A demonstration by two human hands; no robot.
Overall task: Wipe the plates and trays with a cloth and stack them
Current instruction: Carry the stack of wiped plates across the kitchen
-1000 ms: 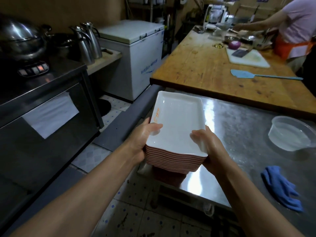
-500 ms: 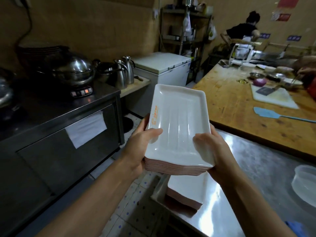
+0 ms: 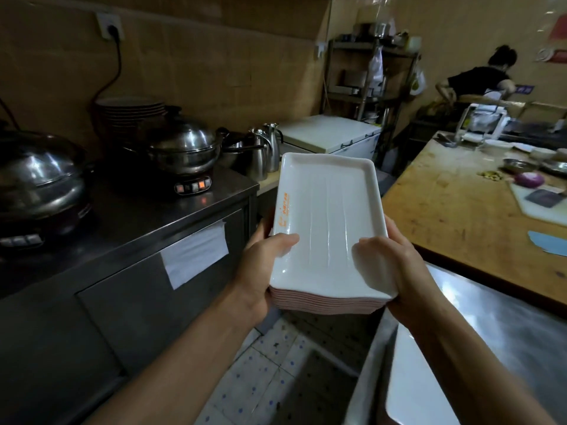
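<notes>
I see a steel counter (image 3: 129,216) at left of frame. At centre, a stack of white trays (image 3: 325,234) is held in the air. My left hand (image 3: 260,268) and right hand (image 3: 389,265) grip its near corners, thumbs on top.

1 head-worn view, looking forward and down, close on both hands (image 3: 331,265), kitchen counters (image 3: 129,222) beyond.
</notes>
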